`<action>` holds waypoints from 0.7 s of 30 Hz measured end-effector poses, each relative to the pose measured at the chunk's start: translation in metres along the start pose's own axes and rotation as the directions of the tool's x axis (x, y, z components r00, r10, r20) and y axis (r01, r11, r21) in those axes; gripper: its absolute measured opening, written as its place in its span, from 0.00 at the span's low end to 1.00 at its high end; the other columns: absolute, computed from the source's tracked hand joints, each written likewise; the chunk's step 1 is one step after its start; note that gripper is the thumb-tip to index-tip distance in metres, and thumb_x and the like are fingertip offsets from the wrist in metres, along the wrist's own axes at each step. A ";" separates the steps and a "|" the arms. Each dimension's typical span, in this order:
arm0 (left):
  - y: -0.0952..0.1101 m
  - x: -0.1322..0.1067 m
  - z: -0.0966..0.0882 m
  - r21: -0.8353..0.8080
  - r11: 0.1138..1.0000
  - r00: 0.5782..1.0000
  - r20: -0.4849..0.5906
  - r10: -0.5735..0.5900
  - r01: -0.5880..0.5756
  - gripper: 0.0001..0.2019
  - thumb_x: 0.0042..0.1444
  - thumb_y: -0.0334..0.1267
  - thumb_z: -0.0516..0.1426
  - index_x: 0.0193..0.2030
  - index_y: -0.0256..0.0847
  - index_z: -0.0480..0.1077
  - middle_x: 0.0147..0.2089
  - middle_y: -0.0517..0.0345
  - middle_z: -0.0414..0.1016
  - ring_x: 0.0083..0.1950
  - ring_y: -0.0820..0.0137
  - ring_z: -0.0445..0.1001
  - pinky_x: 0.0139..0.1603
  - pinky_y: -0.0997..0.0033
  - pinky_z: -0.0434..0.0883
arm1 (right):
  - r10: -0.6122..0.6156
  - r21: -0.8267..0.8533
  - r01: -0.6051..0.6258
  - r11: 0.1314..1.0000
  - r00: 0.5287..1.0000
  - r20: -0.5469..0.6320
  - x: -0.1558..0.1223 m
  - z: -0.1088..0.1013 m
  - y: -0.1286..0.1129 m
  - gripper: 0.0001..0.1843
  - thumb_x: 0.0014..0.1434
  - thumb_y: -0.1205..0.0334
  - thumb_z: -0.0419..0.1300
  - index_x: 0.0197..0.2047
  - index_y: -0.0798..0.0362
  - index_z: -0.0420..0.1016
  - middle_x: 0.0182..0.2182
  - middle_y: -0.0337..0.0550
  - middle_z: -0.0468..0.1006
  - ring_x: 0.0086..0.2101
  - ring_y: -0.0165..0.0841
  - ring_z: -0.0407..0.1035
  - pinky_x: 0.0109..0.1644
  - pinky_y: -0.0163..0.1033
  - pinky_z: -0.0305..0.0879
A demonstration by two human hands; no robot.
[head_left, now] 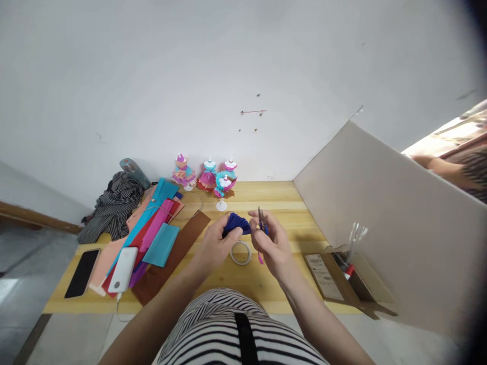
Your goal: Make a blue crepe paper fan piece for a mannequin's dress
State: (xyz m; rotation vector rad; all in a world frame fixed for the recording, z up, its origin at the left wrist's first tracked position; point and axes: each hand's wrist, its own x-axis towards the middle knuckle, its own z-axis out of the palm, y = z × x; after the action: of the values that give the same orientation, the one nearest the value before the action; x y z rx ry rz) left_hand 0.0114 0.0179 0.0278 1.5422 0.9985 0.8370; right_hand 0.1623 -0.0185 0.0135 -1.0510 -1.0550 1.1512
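A white wall (171,76) fills the rear; no writing is visible on it. A pale panel (373,203) stands along the right side of the workspace, with another person's arm (443,170) beyond it. The wooden table (304,223) extends between wall and operator. At the left of the table, a striped cloth (117,208) lies behind overlapping paper sheets in peach, blue, red, pink and purple, with a brown sheet (178,253) nearest the operator's left arm. At the right, an open cardboard box (340,274) bears a white label (323,276); its print is too small to read. The left hand (216,243) grasps a gathered piece of dark blue paper (236,223), positioned above the table in front of the operator. The right hand (274,243) grips a pair of scissors (261,218), blades directed toward the wall; whether its fingertips also contact the paper cannot be determined. A phone (82,274) with a dark screen lies at the left edge. A grey bottle (135,172) rests behind the cloth. A white power bank (123,268) sits on the sheets, a cable at its near end; no brand is legible. Four small paper dresses (207,175) stand near the wall. A white ring (241,263) lies below the dark blue paper, and a pink strip (261,257) shows beside the right hand.
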 end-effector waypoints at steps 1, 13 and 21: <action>-0.001 -0.001 -0.001 0.054 0.999 1.000 0.020 0.008 -0.009 0.11 0.58 0.43 0.54 0.38 0.36 0.69 0.34 0.56 0.73 0.37 0.67 0.70 0.41 0.68 0.66 | -0.014 -0.045 0.014 0.999 1.000 0.004 0.004 0.001 -0.002 0.24 0.51 0.45 0.66 0.46 0.50 0.70 0.31 0.36 0.64 0.21 0.24 0.53 0.23 0.33 0.51; 0.014 -0.012 -0.010 0.112 0.992 0.993 0.095 -0.075 0.064 0.10 0.62 0.40 0.48 0.40 0.38 0.68 0.32 0.60 0.69 0.35 0.70 0.67 0.37 0.71 0.65 | 0.050 -0.091 -0.042 0.995 0.994 0.095 0.020 0.007 -0.016 0.17 0.50 0.48 0.67 0.34 0.53 0.73 0.27 0.37 0.68 0.24 0.27 0.58 0.27 0.34 0.57; 0.018 -0.011 -0.016 0.052 0.998 0.995 0.094 -0.022 0.017 0.14 0.65 0.45 0.46 0.37 0.39 0.67 0.31 0.61 0.65 0.34 0.71 0.64 0.35 0.72 0.63 | 0.168 -0.200 -0.132 0.971 0.971 0.172 0.014 -0.022 -0.021 0.23 0.58 0.42 0.58 0.36 0.56 0.75 0.19 0.31 0.53 0.19 0.24 0.44 0.21 0.34 0.39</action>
State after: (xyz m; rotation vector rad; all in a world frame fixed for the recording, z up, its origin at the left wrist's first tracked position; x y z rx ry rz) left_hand -0.0042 0.0129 0.0488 1.5984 0.9714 0.7228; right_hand 0.1892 -0.0084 0.0316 -1.2043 -1.2694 1.3127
